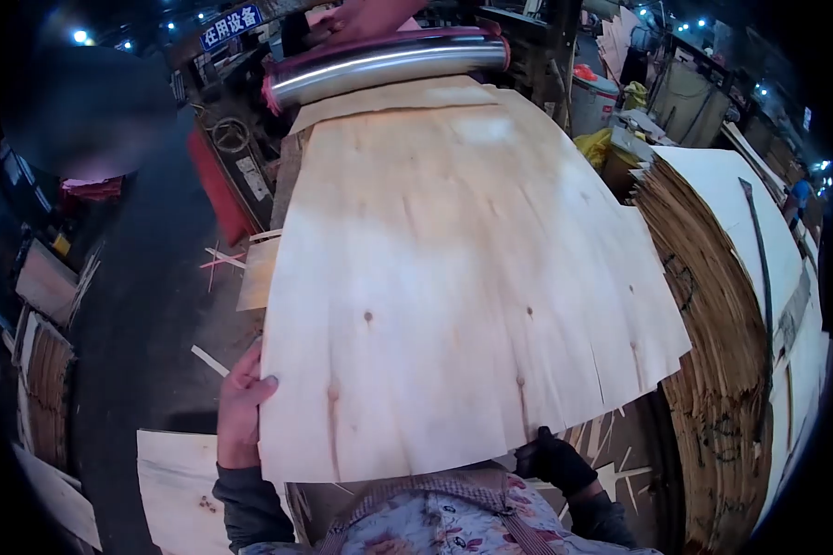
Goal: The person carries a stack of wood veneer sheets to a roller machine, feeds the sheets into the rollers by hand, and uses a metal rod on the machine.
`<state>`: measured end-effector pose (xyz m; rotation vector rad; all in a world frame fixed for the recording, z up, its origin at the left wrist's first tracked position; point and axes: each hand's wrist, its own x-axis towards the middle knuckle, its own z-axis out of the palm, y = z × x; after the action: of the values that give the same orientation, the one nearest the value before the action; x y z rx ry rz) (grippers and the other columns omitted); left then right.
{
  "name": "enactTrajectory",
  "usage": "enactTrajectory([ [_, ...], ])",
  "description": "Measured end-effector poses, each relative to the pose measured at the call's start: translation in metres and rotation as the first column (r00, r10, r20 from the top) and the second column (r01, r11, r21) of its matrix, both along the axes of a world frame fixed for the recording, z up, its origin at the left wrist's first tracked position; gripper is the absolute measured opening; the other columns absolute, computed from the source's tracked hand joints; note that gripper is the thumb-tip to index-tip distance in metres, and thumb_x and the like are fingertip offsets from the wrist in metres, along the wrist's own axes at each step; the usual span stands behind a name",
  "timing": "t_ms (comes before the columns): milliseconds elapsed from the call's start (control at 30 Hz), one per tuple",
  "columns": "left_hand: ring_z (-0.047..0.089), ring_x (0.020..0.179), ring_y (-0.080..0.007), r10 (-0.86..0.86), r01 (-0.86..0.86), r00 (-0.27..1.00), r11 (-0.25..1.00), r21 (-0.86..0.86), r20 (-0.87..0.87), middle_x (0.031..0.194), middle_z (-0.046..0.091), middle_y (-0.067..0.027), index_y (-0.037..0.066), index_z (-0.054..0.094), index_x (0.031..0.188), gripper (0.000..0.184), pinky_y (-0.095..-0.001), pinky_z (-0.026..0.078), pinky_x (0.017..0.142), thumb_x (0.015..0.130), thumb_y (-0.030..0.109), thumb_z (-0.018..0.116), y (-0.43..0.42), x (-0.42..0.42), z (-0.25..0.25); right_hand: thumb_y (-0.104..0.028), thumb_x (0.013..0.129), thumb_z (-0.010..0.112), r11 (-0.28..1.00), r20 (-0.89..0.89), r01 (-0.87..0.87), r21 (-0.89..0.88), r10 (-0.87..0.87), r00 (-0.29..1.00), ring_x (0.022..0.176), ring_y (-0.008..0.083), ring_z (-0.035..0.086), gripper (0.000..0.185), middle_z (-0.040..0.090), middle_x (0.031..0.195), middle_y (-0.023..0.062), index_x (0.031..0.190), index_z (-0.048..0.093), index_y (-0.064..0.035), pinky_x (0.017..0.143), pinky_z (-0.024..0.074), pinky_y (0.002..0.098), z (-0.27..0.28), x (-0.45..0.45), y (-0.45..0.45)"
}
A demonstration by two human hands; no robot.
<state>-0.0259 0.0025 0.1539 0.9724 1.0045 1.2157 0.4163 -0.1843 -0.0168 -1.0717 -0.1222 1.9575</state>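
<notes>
A large pale wood veneer sheet [453, 268] with several knots spreads in front of me, its far end near a shiny metal roller [389, 70]. My left hand [242, 402], bare, grips the sheet's left edge near the front corner, thumb on top. At the near edge, my right hand [555, 461] wears a dark glove and is closed on the sheet, with its fingers partly hidden underneath. Another strip of veneer [398, 100] lies across the far end, just before the roller.
Behind the roller is another person's hand [366, 20]. A tall stack of veneer [713, 370] stands close on the right. Loose veneer pieces [180, 486] and wood scraps [211, 361] lie at lower left. A red panel [220, 185] and a handwheel [230, 135] are left of the roller.
</notes>
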Motion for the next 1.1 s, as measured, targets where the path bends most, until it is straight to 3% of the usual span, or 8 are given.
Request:
enactTrajectory([
  [267,0.063,0.101,-0.0326,0.106,-0.106,0.994,0.994,0.017,0.012,0.118,0.058,-0.0238,-0.006,0.035,0.136,0.064,-0.0406,0.052,0.090,0.073,-0.005,0.045,-0.007,-0.021,-0.001,-0.026,0.093,0.055,0.879,0.905,-0.429,0.208,-0.006,0.426,0.060,0.0103,0.058,0.028,0.067,0.076,0.0053,0.107,0.065,-0.0037,0.057,0.0473,0.0260,0.041,-0.005,0.001],
  [400,0.065,0.095,-0.0271,0.065,-0.063,0.998,0.996,-0.070,0.017,0.111,0.062,-0.0188,-0.003,0.032,0.139,0.063,-0.0365,0.053,0.085,0.077,-0.006,0.042,0.028,-0.022,-0.046,-0.021,0.090,0.059,0.986,0.550,-0.130,0.104,0.051,0.833,0.058,0.0101,0.056,0.030,0.064,0.067,0.0043,0.115,0.061,-0.0049,0.054,0.0452,0.0258,0.058,0.002,0.079],
  [467,0.063,0.084,-0.0195,0.176,-0.194,0.977,0.968,-0.156,-0.121,0.099,0.063,-0.0102,-0.002,0.038,0.135,0.053,-0.0307,0.052,0.077,0.083,-0.002,0.045,0.040,-0.039,-0.085,-0.021,0.090,0.060,0.776,0.954,-0.590,0.225,-0.051,0.296,0.063,0.0111,0.058,0.034,0.064,0.073,0.0052,0.116,0.059,0.0006,0.063,0.0502,0.0283,0.058,0.010,0.121],
  [533,0.058,0.077,-0.0139,0.141,-0.180,0.958,0.974,-0.139,-0.252,0.091,0.059,-0.0032,-0.002,0.039,0.134,0.046,-0.0265,0.050,0.073,0.089,0.005,0.047,0.043,-0.036,-0.110,-0.020,0.091,0.059,0.916,0.372,-0.048,0.399,-0.113,0.921,0.070,0.0153,0.060,0.032,0.063,0.079,0.0078,0.114,0.059,0.0029,0.073,0.0546,0.0345,0.039,0.011,0.175],
  [667,0.057,0.105,-0.0228,0.063,-0.109,0.758,0.994,-0.031,-0.649,0.118,0.058,-0.0161,-0.004,0.034,0.138,0.057,-0.0320,0.046,0.088,0.087,0.013,0.055,0.030,-0.030,-0.176,-0.019,0.091,0.059,0.923,-0.004,0.173,0.345,-0.183,0.983,0.074,0.0211,0.062,0.017,0.058,0.077,0.0073,0.097,0.060,-0.0029,0.080,0.0557,0.0407,0.029,0.024,0.295],
  [767,0.052,0.116,-0.0244,0.339,0.154,-0.065,0.933,0.326,-0.938,0.130,0.050,-0.0191,-0.004,0.033,0.138,0.059,-0.0317,0.042,0.095,0.087,0.015,0.057,0.022,-0.023,-0.212,-0.020,0.090,0.059,0.815,-0.093,0.202,0.543,-0.180,0.979,0.079,0.0232,0.062,0.016,0.059,0.081,0.0080,0.094,0.059,-0.0045,0.084,0.0541,0.0422,0.021,0.024,0.399],
  [967,0.052,0.116,-0.0221,0.129,-0.278,0.844,0.935,-0.219,-0.520,0.131,0.050,-0.0164,-0.001,0.033,0.140,0.060,-0.0313,0.041,0.098,0.086,0.010,0.058,0.026,-0.019,-0.194,-0.019,0.094,0.051,0.752,-0.183,0.217,0.622,-0.130,0.975,0.111,0.0317,0.057,0.026,0.057,0.122,0.0181,0.115,0.051,-0.0034,0.099,0.0454,0.0455,0.007,-0.004,0.421],
  [1100,0.056,0.110,-0.0196,0.054,-0.156,0.927,0.955,-0.251,-0.372,0.123,0.056,-0.0144,-0.002,0.036,0.137,0.057,-0.0298,0.043,0.095,0.084,0.002,0.056,0.025,-0.029,-0.169,-0.017,0.096,0.049,0.836,-0.157,0.008,0.549,0.093,0.983,0.114,0.0279,0.056,0.037,0.057,0.123,0.0163,0.130,0.047,-0.0030,0.101,0.0435,0.0435,-0.003,-0.017,0.306],
])
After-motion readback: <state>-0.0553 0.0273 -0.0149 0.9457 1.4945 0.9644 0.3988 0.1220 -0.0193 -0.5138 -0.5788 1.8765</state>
